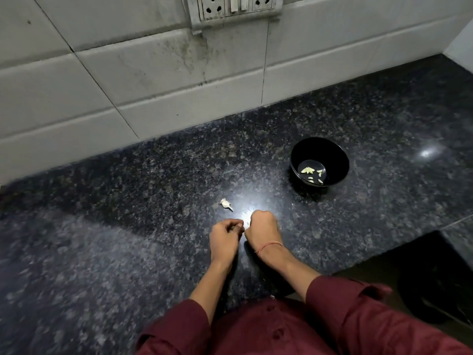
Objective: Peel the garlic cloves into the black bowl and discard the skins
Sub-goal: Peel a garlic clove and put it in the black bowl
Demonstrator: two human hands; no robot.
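Wore a maroon shirt (268, 329) at the bottom edge of the frame, soft matte cloth with round buttons of the same colour, cuffs ending above bare forearms. Wore a thin red thread (268, 245) round the right wrist. Held left hand (225, 237) and right hand (262, 226) close together at lower centre, just over the counter (115, 213), fingers of both curled tight and fingertips meeting. Pinched between them a garlic piece (247, 222), small and pale, mostly hidden; could not tell clove from skin. Stood at polished dark granite, speckled grey and glossy, with a bright glare patch just above the hands. Had a papery white garlic scrap (225, 203), crumpled with a thin tail, lying on the stone just up and left of the left hand, apart from it. Had the black bowl (335, 155) standing upright at centre right, well apart from both hands, round, smooth and shiny. Saw several peeled cloves (308, 170) on its bottom, pale yellow-green, slim and pointed. Faced white rectangular wall tiles (115, 80) across the upper frame, bevelled, streaked with dark grime below a white socket plate (234, 7) at top centre.
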